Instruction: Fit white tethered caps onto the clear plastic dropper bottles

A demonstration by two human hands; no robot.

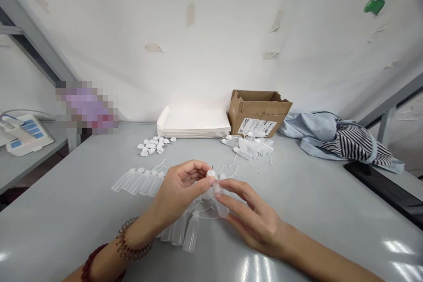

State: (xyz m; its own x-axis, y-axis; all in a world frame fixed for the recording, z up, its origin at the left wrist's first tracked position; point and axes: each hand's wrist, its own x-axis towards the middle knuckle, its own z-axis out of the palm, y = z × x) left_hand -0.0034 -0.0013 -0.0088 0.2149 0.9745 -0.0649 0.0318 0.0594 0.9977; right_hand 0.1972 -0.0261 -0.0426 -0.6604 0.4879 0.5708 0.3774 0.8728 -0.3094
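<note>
Between thumb and fingers, my left hand (183, 185) pinches a white needle-tip cap (211, 173) with a thin metal needle pointing up. Just below it, my right hand (254, 216) grips a small translucent plastic squeeze bottle (221, 208), tilted, its neck close under the cap. Whether cap and neck touch is hard to make out. Several similar bottles (191, 234) lie in a row nearer me, partly hidden by my left arm. Another row of bottles (135, 182) lies left of my left hand. More bottles behind my fingers are mostly covered.
A pile of white needle caps (152, 145) lies at the back left. Loose bottles (253, 146) are heaped before an open cardboard box (259, 112). White padded sheets (194, 122) are stacked by the wall. A cloth bundle (330, 136) and a black phone-like slab (383, 191) lie right.
</note>
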